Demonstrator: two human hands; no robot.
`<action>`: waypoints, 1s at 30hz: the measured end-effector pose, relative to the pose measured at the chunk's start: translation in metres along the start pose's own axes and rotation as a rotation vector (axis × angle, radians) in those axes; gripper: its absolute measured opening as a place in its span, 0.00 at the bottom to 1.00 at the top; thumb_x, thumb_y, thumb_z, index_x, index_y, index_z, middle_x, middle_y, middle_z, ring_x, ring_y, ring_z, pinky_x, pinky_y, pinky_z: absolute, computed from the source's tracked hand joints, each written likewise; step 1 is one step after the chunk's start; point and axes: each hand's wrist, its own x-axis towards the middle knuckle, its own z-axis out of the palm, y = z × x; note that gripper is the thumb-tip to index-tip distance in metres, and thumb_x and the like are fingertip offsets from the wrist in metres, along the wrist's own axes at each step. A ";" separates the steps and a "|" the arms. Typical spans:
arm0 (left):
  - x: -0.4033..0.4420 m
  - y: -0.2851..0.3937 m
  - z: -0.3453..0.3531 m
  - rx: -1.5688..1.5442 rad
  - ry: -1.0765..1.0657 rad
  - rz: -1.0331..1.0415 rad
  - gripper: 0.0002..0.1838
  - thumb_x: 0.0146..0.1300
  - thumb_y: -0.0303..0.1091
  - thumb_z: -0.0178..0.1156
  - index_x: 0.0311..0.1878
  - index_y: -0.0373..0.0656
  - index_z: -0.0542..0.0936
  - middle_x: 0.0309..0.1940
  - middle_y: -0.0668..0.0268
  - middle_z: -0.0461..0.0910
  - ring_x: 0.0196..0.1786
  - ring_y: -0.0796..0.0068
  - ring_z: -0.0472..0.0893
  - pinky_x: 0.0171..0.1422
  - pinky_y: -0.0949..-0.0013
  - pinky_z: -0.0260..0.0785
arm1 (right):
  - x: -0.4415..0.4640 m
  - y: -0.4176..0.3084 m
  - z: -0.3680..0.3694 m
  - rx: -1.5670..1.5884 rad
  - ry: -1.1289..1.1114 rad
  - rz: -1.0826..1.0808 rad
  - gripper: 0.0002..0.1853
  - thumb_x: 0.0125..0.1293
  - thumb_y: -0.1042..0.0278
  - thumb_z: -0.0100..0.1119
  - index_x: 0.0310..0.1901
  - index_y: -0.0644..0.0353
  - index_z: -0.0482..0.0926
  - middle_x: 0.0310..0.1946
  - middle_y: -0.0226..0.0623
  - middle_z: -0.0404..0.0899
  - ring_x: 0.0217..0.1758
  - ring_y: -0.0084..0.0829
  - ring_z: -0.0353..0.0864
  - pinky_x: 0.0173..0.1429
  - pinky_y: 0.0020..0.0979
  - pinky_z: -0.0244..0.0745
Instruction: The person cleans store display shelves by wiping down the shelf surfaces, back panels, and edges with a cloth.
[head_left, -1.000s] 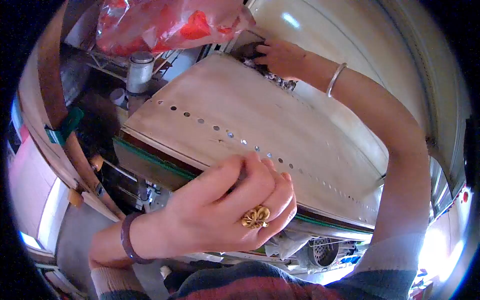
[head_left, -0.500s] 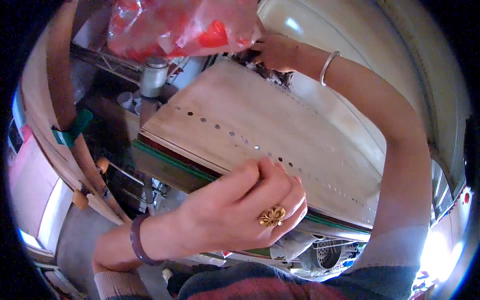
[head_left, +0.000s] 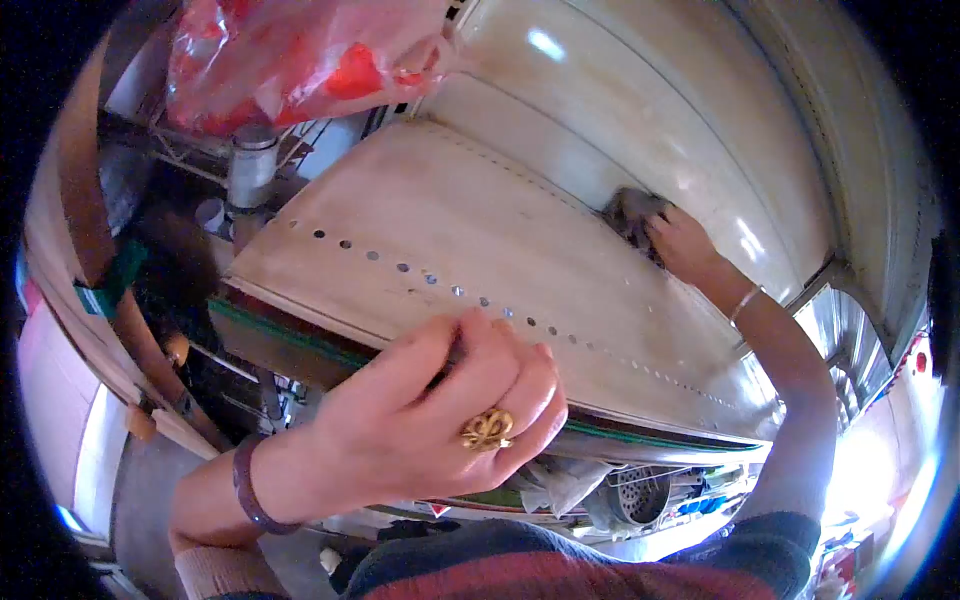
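My right hand (head_left: 685,243) is closed on a crumpled dark grey cloth (head_left: 633,214). The cloth lies against the pale panel where a perforated pale shelf meets the wall behind it. A bangle circles the right wrist. Closer to me, my left hand (head_left: 460,405) is held over the front edge of the shelf (head_left: 420,200), fingers curled inward and a gold ring on one of them. Whatever those fingers may hold is hidden. A row of round holes runs along the shelf, and green trim lines its front edge.
A red and clear plastic bag (head_left: 310,65) hangs at the upper left, above a metal canister (head_left: 252,165). A wooden post with green tape (head_left: 115,280) stands at far left. Below the shelf are a perforated metal container (head_left: 640,497) and other clutter.
My right hand has swept the cloth from the far left corner rightward along the back of the shelf. My left hand stays curled near the front edge. The view has shifted slightly.
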 end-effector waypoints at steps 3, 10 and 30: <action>0.001 0.002 0.002 0.034 -0.008 -0.020 0.10 0.54 0.34 0.58 0.40 0.47 0.79 0.38 0.65 0.76 0.42 0.68 0.77 0.39 0.68 0.71 | 0.067 -0.026 0.004 -0.234 0.137 -0.190 0.11 0.56 0.68 0.51 0.38 0.64 0.76 0.40 0.41 0.72 0.49 0.39 0.70 0.53 0.34 0.72; 0.002 0.005 -0.001 -0.035 -0.059 -0.067 0.17 0.48 0.29 0.65 0.44 0.44 0.78 0.40 0.63 0.75 0.41 0.65 0.77 0.41 0.63 0.71 | 0.094 -0.043 -0.033 -0.273 0.100 -0.301 0.14 0.54 0.70 0.50 0.42 0.66 0.76 0.48 0.43 0.72 0.53 0.38 0.68 0.57 0.32 0.70; 0.014 0.006 -0.011 -0.034 -0.164 -0.039 0.14 0.52 0.29 0.60 0.44 0.39 0.78 0.41 0.58 0.75 0.41 0.62 0.78 0.40 0.63 0.71 | 0.003 0.016 0.002 -0.247 0.174 -0.322 0.16 0.53 0.74 0.51 0.45 0.64 0.73 0.51 0.44 0.70 0.55 0.41 0.67 0.61 0.32 0.68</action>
